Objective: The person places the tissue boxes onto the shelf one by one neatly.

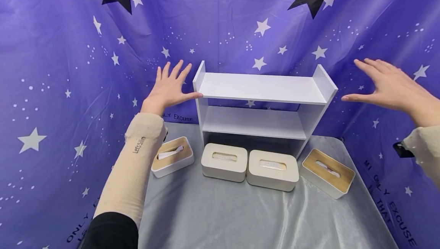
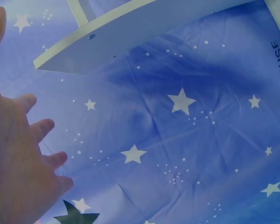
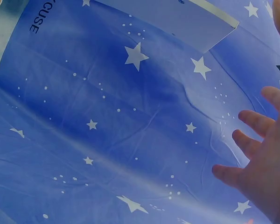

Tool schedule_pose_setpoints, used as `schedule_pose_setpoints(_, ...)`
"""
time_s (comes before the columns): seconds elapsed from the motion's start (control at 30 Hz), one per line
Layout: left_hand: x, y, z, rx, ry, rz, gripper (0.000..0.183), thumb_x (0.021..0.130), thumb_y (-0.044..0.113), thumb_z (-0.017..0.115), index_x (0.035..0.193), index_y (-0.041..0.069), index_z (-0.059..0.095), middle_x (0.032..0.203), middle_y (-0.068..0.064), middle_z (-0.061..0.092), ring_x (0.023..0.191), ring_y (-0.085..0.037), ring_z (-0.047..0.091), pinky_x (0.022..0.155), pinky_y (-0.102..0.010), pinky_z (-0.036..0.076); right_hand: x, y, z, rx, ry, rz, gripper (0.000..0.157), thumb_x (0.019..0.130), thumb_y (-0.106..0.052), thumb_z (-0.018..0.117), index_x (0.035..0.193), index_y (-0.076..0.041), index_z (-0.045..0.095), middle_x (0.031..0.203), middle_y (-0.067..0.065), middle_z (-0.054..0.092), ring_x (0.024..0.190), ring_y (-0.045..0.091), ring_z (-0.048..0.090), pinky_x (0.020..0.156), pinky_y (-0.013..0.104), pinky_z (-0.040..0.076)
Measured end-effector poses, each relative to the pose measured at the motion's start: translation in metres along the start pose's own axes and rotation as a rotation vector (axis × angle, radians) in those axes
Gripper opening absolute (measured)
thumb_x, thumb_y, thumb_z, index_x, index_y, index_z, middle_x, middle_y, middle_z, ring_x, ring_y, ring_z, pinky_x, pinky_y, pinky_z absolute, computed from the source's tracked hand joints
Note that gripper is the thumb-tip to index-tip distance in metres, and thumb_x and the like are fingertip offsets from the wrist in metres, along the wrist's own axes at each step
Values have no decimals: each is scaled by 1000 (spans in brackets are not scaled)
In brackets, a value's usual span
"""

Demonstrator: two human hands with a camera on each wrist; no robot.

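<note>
A white two-tier shelf (image 1: 261,88) stands upright at the back of the table. My left hand (image 1: 166,91) is raised beside its left side panel, fingers spread; the thumb tip overlaps the panel's edge, and I cannot tell whether it touches. Out to the right of the shelf, apart from it, my right hand (image 1: 395,84) is held up with fingers extended and nothing in it. Both wrist views show the left hand (image 2: 18,158) and right hand (image 3: 266,154) holding nothing, with a shelf side panel (image 2: 98,44) above.
In front of the shelf sit two cream tissue boxes (image 1: 224,170) side by side. A wood-topped tissue box (image 1: 175,165) with tissue sticking out lies at left, another wood-topped tissue box (image 1: 326,178) at right. Grey cloth (image 1: 220,218) covers the table; a purple starry curtain (image 1: 220,23) surrounds it.
</note>
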State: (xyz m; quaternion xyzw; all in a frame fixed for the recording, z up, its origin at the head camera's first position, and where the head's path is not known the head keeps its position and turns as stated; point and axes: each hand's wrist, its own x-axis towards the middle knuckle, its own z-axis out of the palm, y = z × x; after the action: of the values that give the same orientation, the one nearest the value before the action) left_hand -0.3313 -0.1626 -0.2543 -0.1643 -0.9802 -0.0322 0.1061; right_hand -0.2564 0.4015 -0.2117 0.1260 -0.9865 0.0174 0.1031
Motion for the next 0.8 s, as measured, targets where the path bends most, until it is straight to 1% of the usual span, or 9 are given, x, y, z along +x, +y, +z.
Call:
schedule_pose_setpoints(0.1,0,0,0,4,8,12,106,71,87,37,152,32,-3,159,-1,-8,143,-37,-12,114,-58,-12,1,0,0,4,10,-17,107,78,-54,67,152,-8,4,153,29,5,140,49,-2,112,64,-3)
schedule_pose_setpoints(0.23,0,1,-1,4,17,36,106,72,86,38,152,30,-3,159,-2,-7,144,-36,-9,117,-55,-8,2,0,-1,7,17,-31,107,78,-53,68,152,-7,5,152,30,9,140,48,1,114,61,-3)
schedule_pose_setpoints(0.37,0,1,-2,3,29,62,106,74,84,40,152,27,-2,159,-4,-5,145,-35,-5,118,-52,-3,2,-3,-1,19,7,-22,106,79,-53,68,152,-7,6,152,30,11,140,49,1,113,62,-3)
schedule_pose_setpoints(0.5,0,3,-3,13,45,99,104,75,82,42,153,25,2,160,-4,0,145,-33,1,120,-48,1,2,-6,-2,35,-3,-10,105,79,-53,68,152,-8,6,152,30,12,139,50,3,111,67,0)
schedule_pose_setpoints(0.6,0,4,-2,3,65,134,103,75,81,45,153,25,5,159,-4,4,146,-30,5,120,-47,7,2,-8,-3,41,8,-13,104,79,-52,68,152,-8,9,151,31,14,138,51,6,109,69,2)
schedule_pose_setpoints(0.73,-1,6,0,-28,100,171,102,75,78,51,153,26,11,159,-2,9,145,-28,10,118,-49,17,1,-12,-3,38,47,-51,102,79,-51,70,151,-4,15,149,32,20,137,52,12,110,68,5)
schedule_pose_setpoints(0.8,-4,6,2,-32,114,181,101,75,76,53,152,26,13,159,-2,11,145,-28,12,117,-50,20,1,-14,-2,39,60,-71,101,78,-50,71,150,-3,17,148,32,22,136,52,14,111,67,6)
